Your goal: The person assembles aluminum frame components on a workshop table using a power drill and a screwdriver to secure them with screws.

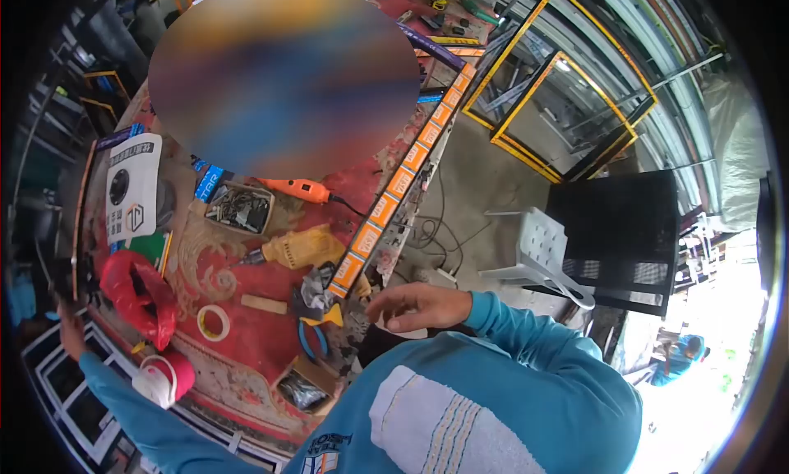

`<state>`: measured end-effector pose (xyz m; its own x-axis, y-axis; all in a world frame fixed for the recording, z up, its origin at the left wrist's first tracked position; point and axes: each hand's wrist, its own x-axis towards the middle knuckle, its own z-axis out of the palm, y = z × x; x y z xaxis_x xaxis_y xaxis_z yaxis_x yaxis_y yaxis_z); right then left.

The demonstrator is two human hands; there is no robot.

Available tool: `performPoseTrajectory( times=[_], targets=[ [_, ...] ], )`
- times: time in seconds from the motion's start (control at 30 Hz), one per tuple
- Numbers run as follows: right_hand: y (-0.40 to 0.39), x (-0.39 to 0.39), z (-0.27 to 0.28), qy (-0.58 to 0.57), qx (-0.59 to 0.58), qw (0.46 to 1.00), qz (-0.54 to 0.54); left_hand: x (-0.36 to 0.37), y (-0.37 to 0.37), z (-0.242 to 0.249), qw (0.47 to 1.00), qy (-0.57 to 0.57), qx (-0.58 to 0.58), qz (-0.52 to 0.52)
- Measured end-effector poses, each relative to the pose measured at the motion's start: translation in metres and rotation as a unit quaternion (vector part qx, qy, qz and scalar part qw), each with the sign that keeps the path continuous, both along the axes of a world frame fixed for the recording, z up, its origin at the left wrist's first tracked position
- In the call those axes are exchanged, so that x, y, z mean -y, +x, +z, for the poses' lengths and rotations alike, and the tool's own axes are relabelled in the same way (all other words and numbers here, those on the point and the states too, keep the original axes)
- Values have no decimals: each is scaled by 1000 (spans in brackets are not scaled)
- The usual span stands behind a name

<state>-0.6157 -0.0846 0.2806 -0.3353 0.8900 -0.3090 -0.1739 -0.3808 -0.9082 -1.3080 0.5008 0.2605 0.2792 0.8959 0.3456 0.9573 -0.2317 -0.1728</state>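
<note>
My right hand (417,306) hovers just below the near end of a bar with orange labels (399,182), its fingers loosely bent, thumb apart, and nothing visible in it. At the far left, my left hand (71,332) is reached out near the lower end of a dark, thin bar (80,219); its fingers are small and dim, so its grip cannot be made out. Between the hands on the table lie a roll of tape (214,323), blue-handled pliers (312,339), a yellow power drill (302,247) and a red plastic bag (138,297).
A box of small metal parts (239,209), an orange corded tool (294,189) and a pink-and-white container (168,377) sit on the red-covered table (238,383). A white plastic chair (534,248) and yellow-edged frames (567,116) stand right. A blurred patch hides the table's far part.
</note>
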Motion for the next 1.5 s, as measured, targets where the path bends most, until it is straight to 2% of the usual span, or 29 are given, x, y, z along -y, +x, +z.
performPoseTrajectory(
  times=[0.03, 0.07, 0.1, 0.17, 0.23, 0.27, 0.3, 0.33, 0.37, 0.4, 0.43, 0.5, 0.53, 0.6, 0.63, 0.73, 0.8, 0.83, 0.87, 0.9, 0.93, 1.0, 1.1, 1.17, 1.2, 1.27, 1.3, 1.37, 1.5],
  targets=[
    [3, 9, -2, 10, -10, 1000, 7, 21, 27, 3, 971, 72, 72, -215],
    [7, 18, -2, 29, -44, 999, -10, 65, 83, 16, 924, -90, 345, -138],
    [15, 26, -2, 47, -76, 996, -22, 118, 152, 34, 770, -145, 620, -37],
    [35, 42, -6, 87, -99, 991, 2, 248, 295, 71, 781, -226, 563, -144],
    [49, 63, -5, 90, -117, 987, -66, 356, 392, 74, 862, -235, 408, -190],
    [62, 72, 4, 91, -54, 991, -85, 400, 435, 67, 735, -395, 508, -213],
    [73, 82, 4, 105, -60, 990, -75, 457, 492, 72, 740, -399, 493, -225],
    [84, 93, 1, 107, -86, 980, -142, 501, 542, 76, 710, -481, 456, -238],
    [97, 105, 0, 104, -111, 966, -210, 539, 591, 85, 625, -579, 466, -240],
    [112, 120, 4, 129, -78, 959, -239, 567, 625, 68, 606, -587, 441, -306],
    [126, 136, 1, 133, -85, 958, -238, 594, 658, 48, 545, -607, 486, -313],
    [157, 169, -6, 61, -129, 932, -334, 620, 708, 32, 603, -573, 410, -374],
    [170, 184, -8, 69, -93, 919, -376, 623, 728, 19, 602, -571, 409, -380],
    [194, 215, -18, 72, -26, 895, -440, 625, 763, -3, 616, -585, 264, -456],
    [205, 229, -28, 68, 2, 883, -464, 624, 777, -5, 615, -584, 262, -460],
    [245, 275, -58, 18, 63, 857, -511, 618, 809, -22, 591, -571, 380, -425],
    [268, 303, -57, -73, 81, 820, -562, 605, 831, -40, 584, -582, 394, -406],
    [278, 311, -56, -74, 86, 821, -559, 596, 842, -40, 582, -590, 405, -385],
    [289, 316, -56, -80, 134, 803, -575, 585, 853, -39, 601, -581, 389, -387],
    [301, 320, -58, -87, 181, 783, -589, 573, 865, -59, 584, -577, 425, -382],
    [318, 323, -62, -110, 234, 774, -578, 561, 875, -54, 592, -575, 439, -355],
    [348, 315, -70, -100, 245, 766, -586, 529, 896, -57, 597, -571, 465, -319],
    [399, 248, -50, -135, 279, 765, -565, 462, 929, -82, 596, -533, 535, -274],
    [448, 192, -66, -63, 278, 773, -566, 413, 956, -113, 498, -553, 637, -202],
    [476, 157, -66, -68, 291, 776, -556, 388, 972, -129, 490, -542, 658, -183],
    [535, 77, -67, -114, 272, 836, -463, 335, 1002, -148, 486, -529, 676, -162],
    [565, 29, -72, -127, 282, 843, -441, 311, 1020, -150, 479, -527, 689, -137],
    [598, -42, -93, -96, 254, 872, -408, 273, 1036, -152, 516, -463, 714, -98],
    [646, -111, -126, -141, 267, 874, -381, 189, 1059, -160, 467, -482, 739, 52]
  ],
)
